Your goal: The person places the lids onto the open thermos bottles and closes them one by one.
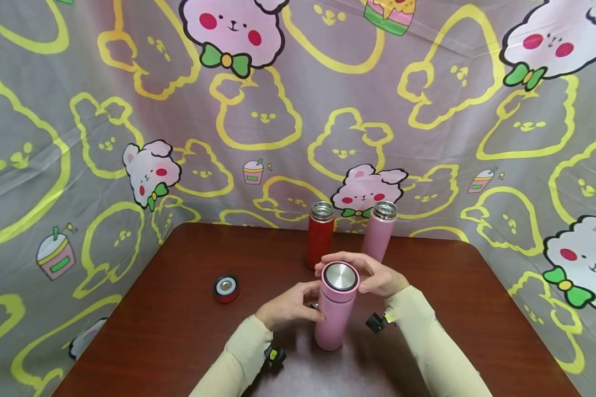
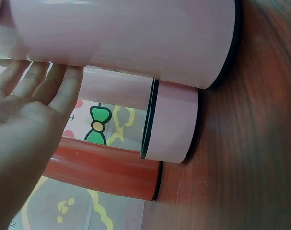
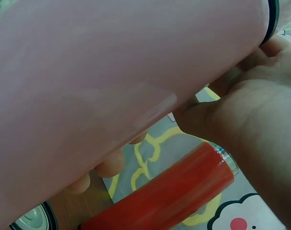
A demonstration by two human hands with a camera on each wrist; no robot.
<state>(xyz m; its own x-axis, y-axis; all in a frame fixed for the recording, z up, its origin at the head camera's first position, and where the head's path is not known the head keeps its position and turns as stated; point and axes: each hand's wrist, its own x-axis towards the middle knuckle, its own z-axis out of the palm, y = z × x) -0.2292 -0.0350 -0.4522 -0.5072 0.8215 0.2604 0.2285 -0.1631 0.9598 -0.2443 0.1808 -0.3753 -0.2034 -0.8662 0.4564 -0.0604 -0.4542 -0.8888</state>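
Note:
A pink thermos bottle (image 1: 334, 325) stands upright on the table with its lid (image 1: 341, 277) on; the lid has a steel disc on top inside a black ring. My left hand (image 1: 292, 303) grips the body from the left, its fingers (image 2: 66, 93) reaching behind it. At the top, my right hand (image 1: 372, 274) holds the lid from behind and the right side. The bottle's pink wall fills much of the right wrist view, where the right hand (image 3: 255, 115) reaches up to the lid beyond the black ring.
Behind stand a lidless red bottle (image 1: 320, 237) and a lidless pink bottle (image 1: 379, 231). A red lid (image 1: 227, 289) lies upside down at left. A loose pink lid (image 2: 173, 122) sits behind the held bottle. Patterned cloth (image 1: 278, 165) hangs around the table (image 1: 179, 331).

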